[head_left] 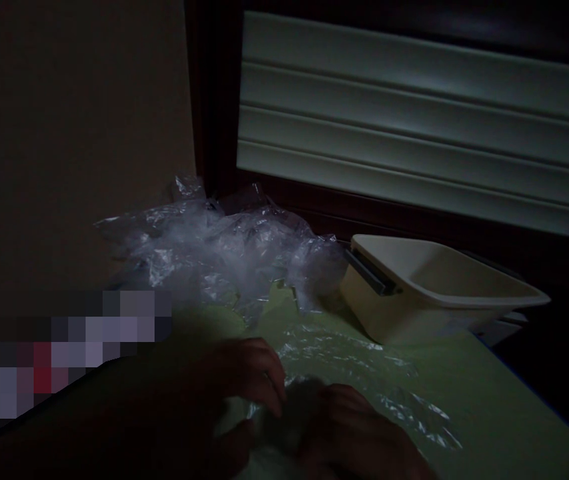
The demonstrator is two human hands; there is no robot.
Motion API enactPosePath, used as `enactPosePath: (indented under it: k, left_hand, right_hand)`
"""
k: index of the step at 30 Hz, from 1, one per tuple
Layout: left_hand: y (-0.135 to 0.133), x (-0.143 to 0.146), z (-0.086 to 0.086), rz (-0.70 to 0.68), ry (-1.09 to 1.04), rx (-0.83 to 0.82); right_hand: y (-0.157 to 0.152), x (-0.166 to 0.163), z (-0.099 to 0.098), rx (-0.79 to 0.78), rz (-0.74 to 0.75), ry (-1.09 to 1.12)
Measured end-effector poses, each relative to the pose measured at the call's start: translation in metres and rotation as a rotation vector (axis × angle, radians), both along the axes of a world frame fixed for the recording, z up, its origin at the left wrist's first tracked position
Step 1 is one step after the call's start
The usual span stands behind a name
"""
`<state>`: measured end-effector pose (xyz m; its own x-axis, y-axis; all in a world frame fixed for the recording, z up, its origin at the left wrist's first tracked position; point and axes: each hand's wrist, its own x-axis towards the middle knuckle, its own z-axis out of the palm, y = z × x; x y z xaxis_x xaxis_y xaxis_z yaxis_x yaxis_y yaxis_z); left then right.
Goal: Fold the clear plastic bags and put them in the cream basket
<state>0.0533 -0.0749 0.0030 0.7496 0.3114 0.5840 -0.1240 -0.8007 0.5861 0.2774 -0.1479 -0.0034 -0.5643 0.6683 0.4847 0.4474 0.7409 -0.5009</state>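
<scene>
Both forearms reach in low. The left hand (pixel 244 377) curls its fingers downward and the right hand (pixel 359 427) lies knuckles up. Their fingertips nearly meet, and the dark hides their grip.

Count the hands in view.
2. The left hand rests on the clear plastic sheet at bottom centre; the right hand is beside it, lower right. Darkness may hide others.

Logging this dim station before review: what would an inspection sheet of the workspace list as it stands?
Surface: pale green tabletop, dimly lit.
Job's things: flat clear plastic sheet at the near edge; dark item on it, too dim to name.
Clutter: crumpled plastic heap; cream tub, no contents visible.
Hands: left hand and right hand on the sheet, either side of the dark item; grip unclear.
Cables: nothing seen.
Surroundings: slatted shutter; bare wall.
</scene>
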Motion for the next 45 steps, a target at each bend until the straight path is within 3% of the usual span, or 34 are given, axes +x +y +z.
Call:
enactPosePath:
  k: [5,9,13,18,23,28,33,39,45]
  left_hand:
    - [-0.004,-0.001,0.002,0.001,0.146,-0.089]
    - [-0.001,0.003,-0.002,0.069,0.268,-0.028]
    - [-0.001,0.007,-0.004,0.105,0.192,0.076]
    - [-0.001,0.006,0.001,0.119,0.203,0.04]
    - [-0.001,0.005,0.002,0.11,0.219,0.059]
    - [-0.002,0.006,-0.004,0.125,0.233,0.137]
    - [-0.002,0.008,-0.005,0.089,0.198,0.133]
    - [-0.004,0.005,-0.002,0.238,0.224,0.336]
    - [-0.018,0.009,0.001,0.251,0.28,0.575]
  right_hand:
    - [0.002,-0.012,-0.014,-0.183,-0.103,0.3]
    - [0.001,-0.016,-0.024,-0.139,-0.135,0.397]
    - [-0.004,-0.008,-0.011,-0.175,-0.198,0.273]
    - [-0.01,0.002,0.015,-0.207,-0.292,0.102]
    - [-0.008,0.004,0.009,-0.15,-0.293,0.099]
    - [-0.008,0.004,0.01,-0.101,-0.201,0.088]
    - [-0.008,0.0,0.017,-0.147,-0.263,0.12]
    - [-0.003,-0.002,0.009,-0.306,-0.302,0.212]
    - [0.003,-0.004,0.008,-0.382,-0.36,0.178]
